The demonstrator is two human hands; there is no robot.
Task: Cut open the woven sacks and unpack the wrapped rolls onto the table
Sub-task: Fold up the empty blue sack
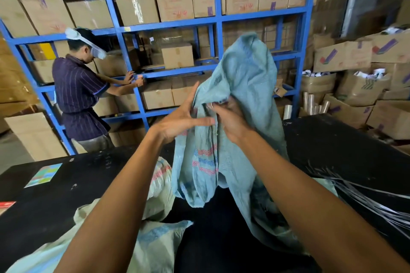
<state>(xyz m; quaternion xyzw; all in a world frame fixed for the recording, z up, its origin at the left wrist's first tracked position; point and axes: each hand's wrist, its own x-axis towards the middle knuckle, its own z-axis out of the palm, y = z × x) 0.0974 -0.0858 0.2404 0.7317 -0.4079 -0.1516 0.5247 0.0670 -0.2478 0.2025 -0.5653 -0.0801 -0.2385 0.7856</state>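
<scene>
A limp blue-green woven sack (239,86) with red and blue stripes hangs in the air above the black table (337,146). My right hand (230,119) grips a bunched fold of it near the middle. My left hand (179,119) is beside the sack with fingers spread, touching its edge and holding nothing. More pale woven sacks (155,241) lie crumpled on the table under my arms. No wrapped rolls show on the table.
A person in a striped shirt (77,95) stands at the blue shelving (218,20) full of cardboard boxes. Loose strapping bands (366,197) lie at the table's right. Open cartons and clear film rolls (312,102) are stacked at right. A colourful sticker (43,175) is on the table.
</scene>
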